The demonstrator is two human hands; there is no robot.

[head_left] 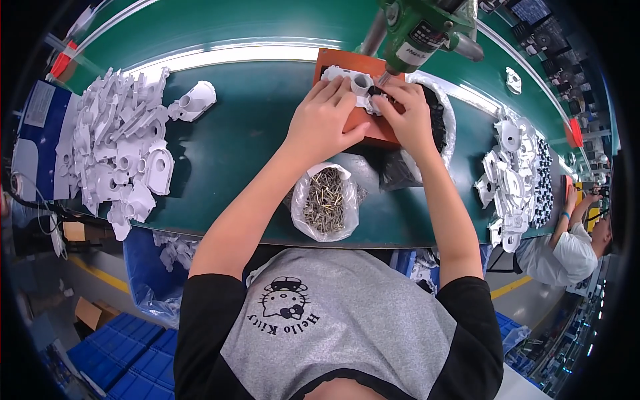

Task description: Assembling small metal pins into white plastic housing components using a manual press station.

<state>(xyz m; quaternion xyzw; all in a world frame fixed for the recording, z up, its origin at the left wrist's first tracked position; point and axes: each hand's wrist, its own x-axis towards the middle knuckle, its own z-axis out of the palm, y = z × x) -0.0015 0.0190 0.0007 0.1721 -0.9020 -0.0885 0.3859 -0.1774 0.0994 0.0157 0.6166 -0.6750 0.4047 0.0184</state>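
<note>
A white plastic housing with a round collar lies on an orange fixture block at the far middle of the bench. My left hand rests over the housing's left side, fingertips pressing on it and thumb stretched toward me. At its right end, the thumb and fingers of my right hand close around a small black part, mostly hidden by the fingers. Just above these fingertips is the tip of a green drill-press-like machine. Between my forearms stands a clear bag of screws.
A heap of white housings covers the left of the bench, with one housing apart. More housings are stacked at the right beside rows of black parts. A bag of black parts stands beyond my right wrist. Another person works far right.
</note>
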